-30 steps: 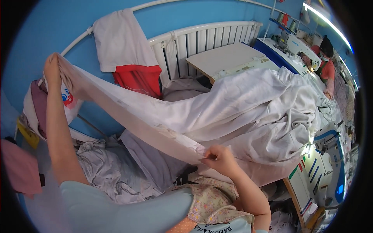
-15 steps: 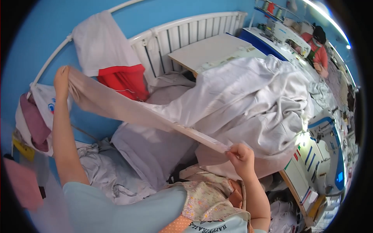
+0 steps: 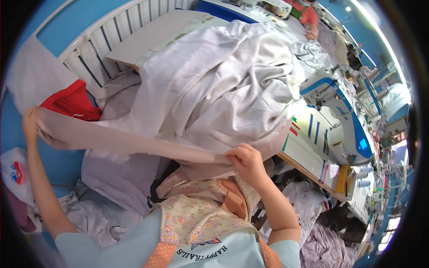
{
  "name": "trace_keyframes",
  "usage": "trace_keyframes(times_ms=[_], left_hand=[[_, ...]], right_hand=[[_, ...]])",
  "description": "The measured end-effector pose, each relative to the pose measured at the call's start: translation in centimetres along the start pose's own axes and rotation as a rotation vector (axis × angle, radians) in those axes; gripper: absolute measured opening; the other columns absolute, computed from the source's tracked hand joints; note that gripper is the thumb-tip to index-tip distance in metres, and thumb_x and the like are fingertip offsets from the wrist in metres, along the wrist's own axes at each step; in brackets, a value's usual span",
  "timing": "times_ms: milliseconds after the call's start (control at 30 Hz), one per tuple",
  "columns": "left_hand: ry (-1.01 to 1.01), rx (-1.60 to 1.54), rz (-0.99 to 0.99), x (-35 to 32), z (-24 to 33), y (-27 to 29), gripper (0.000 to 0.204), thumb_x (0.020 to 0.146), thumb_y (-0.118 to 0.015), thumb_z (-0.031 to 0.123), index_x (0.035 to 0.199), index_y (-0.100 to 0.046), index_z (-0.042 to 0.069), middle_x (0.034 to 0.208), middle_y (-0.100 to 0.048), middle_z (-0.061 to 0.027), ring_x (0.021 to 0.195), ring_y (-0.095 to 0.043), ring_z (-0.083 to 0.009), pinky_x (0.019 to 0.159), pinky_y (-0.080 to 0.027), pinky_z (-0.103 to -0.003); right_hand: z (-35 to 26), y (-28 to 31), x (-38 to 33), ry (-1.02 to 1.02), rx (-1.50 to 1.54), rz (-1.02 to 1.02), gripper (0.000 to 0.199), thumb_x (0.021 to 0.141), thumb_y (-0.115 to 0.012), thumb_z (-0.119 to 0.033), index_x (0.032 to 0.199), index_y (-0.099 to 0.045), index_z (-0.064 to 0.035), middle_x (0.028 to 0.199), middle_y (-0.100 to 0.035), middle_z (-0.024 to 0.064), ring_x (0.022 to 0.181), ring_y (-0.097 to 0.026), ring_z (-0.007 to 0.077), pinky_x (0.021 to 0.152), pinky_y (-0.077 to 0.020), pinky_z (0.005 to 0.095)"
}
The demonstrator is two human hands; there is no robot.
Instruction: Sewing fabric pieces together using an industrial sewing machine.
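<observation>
left hand [image 3: 30, 127] and right hand [image 3: 246, 163] clamp pale cloth [image 3: 111, 137] by its near edge, seemingly spreading it; next likely needs even tension.

I can pass above the stretched cloth [image 3: 120, 142]; ahead, the fabric heap [image 3: 219, 85] blocks any low reach, and right of it the sewing machine [image 3: 345, 118] stands in my way.

A white slatted railing [image 3: 129, 22] stands before a blue wall [image 3: 69, 27], beside a pale tabletop [image 3: 154, 35], as a long tube light [image 3: 380, 38] glows overhead and a bright window [image 3: 394, 223] shows at lower right.
</observation>
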State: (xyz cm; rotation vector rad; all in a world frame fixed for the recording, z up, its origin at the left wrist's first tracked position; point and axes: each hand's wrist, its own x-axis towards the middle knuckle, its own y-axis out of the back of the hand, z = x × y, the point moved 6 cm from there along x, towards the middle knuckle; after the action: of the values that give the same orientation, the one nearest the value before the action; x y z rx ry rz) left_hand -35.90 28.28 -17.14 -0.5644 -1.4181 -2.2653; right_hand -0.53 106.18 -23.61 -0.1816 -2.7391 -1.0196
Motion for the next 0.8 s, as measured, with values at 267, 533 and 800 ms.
trace_keyframes(times_ms=[267,533,800], left_hand=[[-0.206,-0.322,-0.526,-17.8,32.1,-18.4,0.034,0.084,-0.063,0.011,0.117,-0.064,0.005,0.097,-0.070,-0.0120,0.092,-0.067,-0.0257,0.084,-0.052,-0.035],[-0.482,-0.882,-1.128,-35.6,57.5,-18.2,0.050,0.080,-0.076,0.040,0.117,-0.063,0.008,0.087,-0.069,-0.0181,0.080,-0.068,-0.0359,0.071,-0.052,-0.041],[-0.584,-0.969,-0.910,-35.5,56.7,-18.6,0.015,0.079,-0.070,0.005,0.093,-0.063,0.004,0.096,-0.061,-0.0122,0.083,-0.062,-0.0297,0.071,-0.049,-0.037]], right_hand=[[2.0,-0.9,0.1,-0.093,-0.033,0.064,0.007,0.081,-0.068,-0.002,0.088,-0.069,-0.0005,0.081,-0.064,0.0132,0.074,-0.063,0.0311,0.068,-0.0509,0.0369],[0.4,-1.5,0.3,-0.025,-0.116,0.056,0.008,0.079,-0.068,-0.002,0.087,-0.068,-0.0038,0.082,-0.063,0.0140,0.072,-0.063,0.0367,0.064,-0.0531,0.0426],[-1.6,-1.5,0.6,0.100,-0.140,0.082,0.009,0.078,-0.069,-0.003,0.085,-0.062,-0.0043,0.077,-0.057,0.0131,0.070,-0.061,0.0357,0.061,-0.0508,0.0442]])
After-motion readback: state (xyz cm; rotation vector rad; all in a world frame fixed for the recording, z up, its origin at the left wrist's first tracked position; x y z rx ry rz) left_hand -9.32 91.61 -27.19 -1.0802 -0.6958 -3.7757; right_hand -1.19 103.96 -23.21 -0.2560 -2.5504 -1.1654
